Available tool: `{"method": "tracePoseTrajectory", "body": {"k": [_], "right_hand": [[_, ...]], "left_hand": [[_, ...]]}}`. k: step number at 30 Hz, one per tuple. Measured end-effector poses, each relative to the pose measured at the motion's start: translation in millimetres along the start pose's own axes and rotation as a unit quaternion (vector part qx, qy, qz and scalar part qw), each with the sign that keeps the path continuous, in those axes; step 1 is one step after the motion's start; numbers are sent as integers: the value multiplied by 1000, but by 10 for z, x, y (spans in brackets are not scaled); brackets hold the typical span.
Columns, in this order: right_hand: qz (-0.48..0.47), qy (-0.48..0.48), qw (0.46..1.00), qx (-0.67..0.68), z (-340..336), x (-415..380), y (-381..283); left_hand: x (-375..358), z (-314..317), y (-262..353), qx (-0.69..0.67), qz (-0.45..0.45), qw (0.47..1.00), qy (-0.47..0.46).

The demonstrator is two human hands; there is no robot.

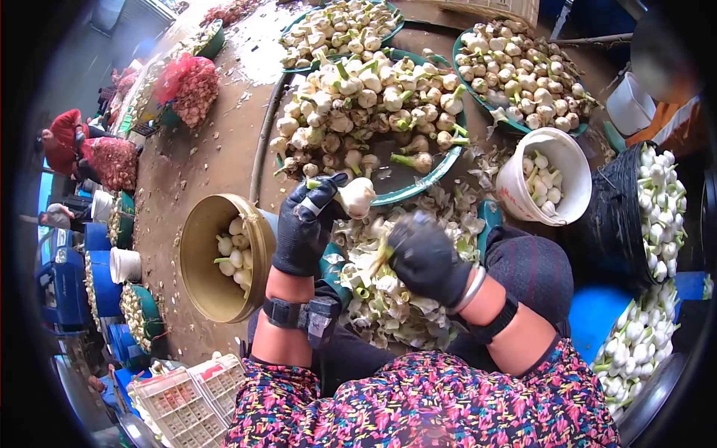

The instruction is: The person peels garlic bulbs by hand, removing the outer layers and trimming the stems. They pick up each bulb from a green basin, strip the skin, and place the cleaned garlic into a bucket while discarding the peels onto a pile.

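Note:
My left hand [310,218], in a black glove, is closed around the green stem of a pale garlic bulb [357,198], which sticks out to the right of the fingers. My right hand [427,260], also gloved in black, is curled and blurred by motion. A yellowish-green strip [382,256] shows at its left side; what the hand grips cannot be made out. Beneath both hands lies a heap of garlic peels [403,313]. Just beyond, a green-rimmed tub [429,179] holds many untrimmed garlic bulbs [351,112].
A tan bucket [192,257] with bulbs lies tilted on the left. On the right are a white bucket [511,187] with bulbs and a black basket [609,216] of cleaned bulbs. More full tubs [457,56] stand behind. A plastic crate [175,403] sits lower left. Other people are at the sides.

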State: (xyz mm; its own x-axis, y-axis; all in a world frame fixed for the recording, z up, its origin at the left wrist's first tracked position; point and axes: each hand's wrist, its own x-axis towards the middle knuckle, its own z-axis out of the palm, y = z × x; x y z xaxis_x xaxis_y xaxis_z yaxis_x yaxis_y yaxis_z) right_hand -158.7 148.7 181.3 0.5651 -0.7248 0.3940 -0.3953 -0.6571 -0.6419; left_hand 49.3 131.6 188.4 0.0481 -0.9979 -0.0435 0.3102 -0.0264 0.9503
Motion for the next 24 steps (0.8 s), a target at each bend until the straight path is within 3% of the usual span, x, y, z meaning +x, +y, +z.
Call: {"method": "tracePoseTrajectory", "body": {"k": [1, 3, 4, 5, 6, 7, 8, 10, 11, 13, 20, 24], "right_hand": [[97, -259, 961, -8, 52, -7, 12], [197, -284, 938, 37, 29, -46, 9], [209, -254, 944, 16, -19, -19, 64], [168, -85, 981, 35, 3, 30, 101], [246, -18, 949, 195, -61, 52, 145], [313, 52, 882, 349, -122, 93, 168], [317, 53, 881, 348, -98, 118, 160], [182, 140, 876, 425, -46, 147, 153], [138, 130, 933, 306, -91, 142, 171], [122, 118, 951, 259, -53, 132, 237], [110, 98, 976, 162, -104, 153, 179], [100, 38, 993, 49, -54, 175, 193]], "left_hand": [[14, -42, 22, -3, 3, 1000, -12], [-64, 136, 92, -42, -19, 999, -14], [-84, 164, 84, 26, -24, 999, -14], [-114, 198, 104, 24, -28, 999, -13], [-126, 250, 143, 69, -29, 997, -27], [-124, 285, 155, 116, -28, 992, -42], [-122, 289, 128, 88, -58, 994, -40], [-116, 314, 87, 98, -60, 992, -51], [-118, 322, 66, 107, -57, 991, -58], [-128, 354, 93, 113, -63, 990, -51], [-103, 379, 79, 224, -4, 973, -58], [-127, 403, 90, 316, 43, 944, -83]]}}
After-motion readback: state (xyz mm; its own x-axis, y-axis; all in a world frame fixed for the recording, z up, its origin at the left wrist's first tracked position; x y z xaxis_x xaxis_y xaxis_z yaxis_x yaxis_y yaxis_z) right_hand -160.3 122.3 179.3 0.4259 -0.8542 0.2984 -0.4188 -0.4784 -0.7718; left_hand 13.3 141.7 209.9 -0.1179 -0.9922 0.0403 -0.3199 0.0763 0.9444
